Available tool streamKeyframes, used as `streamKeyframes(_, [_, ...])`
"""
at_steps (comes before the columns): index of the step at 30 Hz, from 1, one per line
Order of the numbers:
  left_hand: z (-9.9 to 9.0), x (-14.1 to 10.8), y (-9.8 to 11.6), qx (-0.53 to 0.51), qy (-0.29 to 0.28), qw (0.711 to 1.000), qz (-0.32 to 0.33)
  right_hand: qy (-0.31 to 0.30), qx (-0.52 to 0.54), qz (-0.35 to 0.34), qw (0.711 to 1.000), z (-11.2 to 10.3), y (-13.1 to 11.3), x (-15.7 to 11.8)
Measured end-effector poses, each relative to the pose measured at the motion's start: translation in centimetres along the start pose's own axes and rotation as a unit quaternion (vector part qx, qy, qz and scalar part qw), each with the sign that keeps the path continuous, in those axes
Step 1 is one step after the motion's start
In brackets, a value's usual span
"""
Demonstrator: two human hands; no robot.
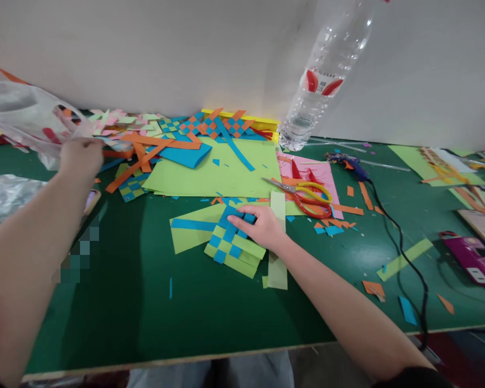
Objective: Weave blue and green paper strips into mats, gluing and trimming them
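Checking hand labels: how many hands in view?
2: the left hand at the plastic bag, the right hand on the woven blue-and-green paper.

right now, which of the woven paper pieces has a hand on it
The frontmost blue-and-green woven piece, under the fingers of the right hand; the other woven pieces lie farther back, with no hand on them.

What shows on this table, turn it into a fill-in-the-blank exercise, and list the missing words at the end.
1. The right grip touches a woven paper piece of light green and ____ strips.
2. The bare tabletop is dark ____.
3. The sheet with red tassels on it is ____.
4. From the wearer's side, the white plastic bag lies toward the table's ____ end.

Missing words: blue; green; pink; left.
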State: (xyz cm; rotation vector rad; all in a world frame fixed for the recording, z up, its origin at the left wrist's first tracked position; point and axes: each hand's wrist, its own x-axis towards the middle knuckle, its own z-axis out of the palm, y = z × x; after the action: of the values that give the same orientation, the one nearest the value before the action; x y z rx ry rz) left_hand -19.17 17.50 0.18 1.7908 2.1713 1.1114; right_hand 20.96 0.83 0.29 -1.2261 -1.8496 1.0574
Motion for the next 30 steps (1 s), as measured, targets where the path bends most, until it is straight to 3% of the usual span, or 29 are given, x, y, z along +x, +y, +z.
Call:
streamKeyframes(2, [0.3, -1.0, 1.4, 0.047, -0.009, 0.998, -0.049, 0.001, -0.002, 0.003, 1.0, 0.0, 0.0, 0.0])
streamKeyframes(7, [0.7, -3.0, 5.1, 0.111, -0.076, 0.989, -0.068, 0.006, -0.01, 0.003, 1.0, 0.1, 0.0, -0.1])
streamKeyframes(9, [0.4, -3.5, 6.2, 0.118, -0.099, 0.987, -0.054, 0.006, -0.008, 0.004, 1.0, 0.0, 0.0, -0.1])
streamKeyframes(15, [-1.1, -6.1, 9.7, 0.131, -0.06, 0.989, 0.017, 0.013, -0.032, -0.005, 0.999, 0.1, -0.1, -0.1])
streamKeyframes(17, [-1.0, -8.1, 11.4, 0.104, -0.066, 0.991, 0.059, 0.017, -0.035, -0.014, 0.999, 0.1, 0.0, -0.1])
streamKeyframes(23, [0.7, -17.5, 16.7, 0.013, -0.206, 0.967, 0.147, 0.019, -0.021, -0.014, 1.0, 0.1, 0.1, -0.1])
streamKeyframes(26, [1.1, -21.4, 17.7, -0.113, -0.294, 0.942, 0.117, 0.021, -0.008, -0.029, 0.999, 0.1, 0.0, 0.0])
streamKeyframes(30, [1.2, -23.2, 17.3, -0.19, -0.306, 0.93, 0.077, 0.028, -0.004, -0.038, 0.999, 0.2, 0.0, 0.0])
